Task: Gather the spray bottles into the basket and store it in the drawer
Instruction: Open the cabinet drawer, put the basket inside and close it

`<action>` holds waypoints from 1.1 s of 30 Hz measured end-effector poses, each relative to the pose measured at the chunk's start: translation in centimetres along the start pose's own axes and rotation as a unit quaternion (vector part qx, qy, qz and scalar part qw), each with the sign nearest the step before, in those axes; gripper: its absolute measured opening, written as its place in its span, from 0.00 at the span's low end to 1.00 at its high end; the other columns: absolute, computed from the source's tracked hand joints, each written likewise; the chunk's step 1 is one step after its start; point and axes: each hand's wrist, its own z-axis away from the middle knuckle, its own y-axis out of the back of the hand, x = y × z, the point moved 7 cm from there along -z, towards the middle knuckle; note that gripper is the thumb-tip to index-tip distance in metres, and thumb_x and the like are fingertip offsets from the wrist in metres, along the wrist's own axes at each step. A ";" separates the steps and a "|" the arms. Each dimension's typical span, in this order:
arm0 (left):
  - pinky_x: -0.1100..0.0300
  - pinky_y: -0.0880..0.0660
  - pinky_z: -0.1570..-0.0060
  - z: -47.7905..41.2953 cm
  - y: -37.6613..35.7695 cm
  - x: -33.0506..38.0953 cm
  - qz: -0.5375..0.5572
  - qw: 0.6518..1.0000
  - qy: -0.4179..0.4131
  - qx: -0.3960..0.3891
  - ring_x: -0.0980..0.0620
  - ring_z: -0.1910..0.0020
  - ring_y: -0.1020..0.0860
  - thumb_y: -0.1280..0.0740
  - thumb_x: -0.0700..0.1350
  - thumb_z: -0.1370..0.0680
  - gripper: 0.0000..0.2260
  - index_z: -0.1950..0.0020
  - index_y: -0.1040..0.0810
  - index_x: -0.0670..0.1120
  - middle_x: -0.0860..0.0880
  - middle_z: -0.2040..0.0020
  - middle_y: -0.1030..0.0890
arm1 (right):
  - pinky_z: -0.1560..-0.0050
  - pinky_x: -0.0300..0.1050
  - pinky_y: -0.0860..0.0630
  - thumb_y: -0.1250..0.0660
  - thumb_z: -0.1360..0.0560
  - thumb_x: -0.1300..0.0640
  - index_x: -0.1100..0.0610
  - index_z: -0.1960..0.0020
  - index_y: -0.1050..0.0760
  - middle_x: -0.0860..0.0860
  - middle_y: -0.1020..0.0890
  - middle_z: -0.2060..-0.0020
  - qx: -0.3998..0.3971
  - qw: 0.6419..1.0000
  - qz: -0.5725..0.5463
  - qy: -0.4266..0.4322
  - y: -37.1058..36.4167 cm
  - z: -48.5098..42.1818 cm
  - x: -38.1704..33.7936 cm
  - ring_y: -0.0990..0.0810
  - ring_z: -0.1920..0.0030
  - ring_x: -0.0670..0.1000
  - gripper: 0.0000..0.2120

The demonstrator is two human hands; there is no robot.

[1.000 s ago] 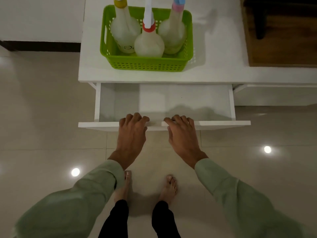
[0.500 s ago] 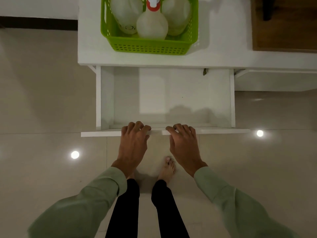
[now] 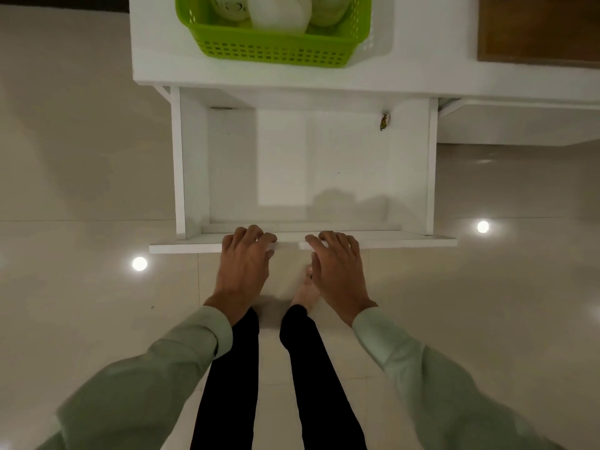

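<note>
head view: the left hand (image 3: pixel 242 264) and right hand (image 3: pixel 337 266) hook their fingers over the drawer (image 3: pixel 305 245) front edge. the basket (image 3: pixel 276 48) of spray bottles (image 3: pixel 277 13) sits straight ahead at the counter's front edge, equally near both.

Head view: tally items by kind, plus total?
Spray bottles, tops cropped: 3
Green basket: 1
Open white drawer: 1
Small scrap in the drawer's back right corner: 1
Hands, left hand and right hand: 2
Total: 8
</note>
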 end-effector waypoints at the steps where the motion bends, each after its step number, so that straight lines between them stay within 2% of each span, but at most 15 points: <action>1: 0.48 0.30 0.45 0.1 0.0 0.0 0.002 1.000 0.002 -0.001 0.42 0.46 0.23 0.29 0.38 0.25 0.12 0.43 0.18 0.45 0.46 0.48 0.19 | 0.34 0.53 0.32 0.36 0.24 0.63 0.54 0.37 0.22 0.52 0.20 0.44 0.003 1.000 0.000 0.001 0.0 0.1 0.0 0.23 0.41 0.55 0.16; 8: 0.50 0.31 0.44 0.2 -0.2 -0.1 0.006 1.000 0.009 -0.012 0.44 0.45 0.24 0.30 0.39 0.24 0.11 0.42 0.19 0.46 0.47 0.46 0.20 | 0.34 0.54 0.31 0.34 0.24 0.62 0.55 0.36 0.21 0.54 0.19 0.43 0.004 1.000 -0.012 0.006 -0.2 0.4 -0.1 0.22 0.40 0.57 0.17; 13: 0.49 0.27 0.42 -1.6 1.6 -0.2 0.047 0.999 0.000 -0.008 0.46 0.43 0.22 0.32 0.49 0.22 0.14 0.38 0.22 0.47 0.48 0.44 0.19 | 0.36 0.53 0.31 0.36 0.21 0.52 0.54 0.33 0.24 0.52 0.20 0.39 -0.003 0.998 -0.063 0.013 1.6 -1.7 -0.2 0.24 0.37 0.55 0.18; 18: 0.48 0.22 0.45 -6.9 8.1 -0.1 0.122 0.986 0.001 0.110 0.48 0.47 0.20 0.33 0.50 0.21 0.14 0.38 0.22 0.46 0.48 0.43 0.19 | 0.41 0.53 0.25 0.34 0.20 0.53 0.56 0.33 0.24 0.53 0.20 0.39 0.100 0.982 -0.160 -0.006 7.8 -7.9 -0.3 0.22 0.40 0.55 0.17; 22: 0.56 0.23 0.52 -11.5 14.4 -0.6 0.207 0.946 0.024 0.249 0.53 0.51 0.22 0.36 0.51 0.20 0.13 0.38 0.23 0.47 0.49 0.43 0.21 | 0.41 0.54 0.23 0.35 0.19 0.53 0.56 0.32 0.27 0.51 0.24 0.37 0.207 0.942 -0.263 -0.033 13.4 -13.7 0.0 0.23 0.38 0.54 0.16; 26: 0.55 0.23 0.51 -16.1 18.5 -1.9 0.257 0.906 0.061 0.330 0.51 0.49 0.23 0.37 0.51 0.20 0.17 0.34 0.27 0.45 0.46 0.38 0.26 | 0.41 0.55 0.23 0.36 0.19 0.52 0.57 0.30 0.32 0.51 0.28 0.34 0.295 0.898 -0.322 -0.058 17.5 -18.9 0.6 0.25 0.37 0.54 0.19; 28: 0.51 0.23 0.48 -18.3 19.7 -2.5 0.269 0.898 0.081 0.339 0.47 0.47 0.23 0.37 0.51 0.20 0.18 0.33 0.30 0.44 0.45 0.36 0.28 | 0.40 0.57 0.24 0.36 0.19 0.52 0.58 0.29 0.34 0.53 0.29 0.32 0.303 0.886 -0.340 -0.089 18.4 -21.3 1.4 0.25 0.36 0.56 0.21; 30: 0.50 0.25 0.48 -19.9 20.4 -2.7 0.262 0.898 0.087 0.343 0.45 0.47 0.23 0.38 0.50 0.19 0.17 0.33 0.32 0.43 0.45 0.37 0.27 | 0.37 0.57 0.25 0.36 0.19 0.51 0.57 0.27 0.36 0.54 0.28 0.32 0.275 0.878 -0.371 -0.126 18.4 -23.7 2.2 0.25 0.36 0.57 0.23; 33: 0.51 0.27 0.52 -21.8 21.4 -3.0 0.258 0.895 0.095 0.351 0.47 0.53 0.24 0.39 0.46 0.20 0.15 0.36 0.33 0.43 0.46 0.44 0.24 | 0.39 0.56 0.24 0.36 0.19 0.55 0.56 0.29 0.32 0.55 0.21 0.39 0.213 0.871 -0.418 -0.147 18.5 -26.6 2.7 0.21 0.42 0.56 0.20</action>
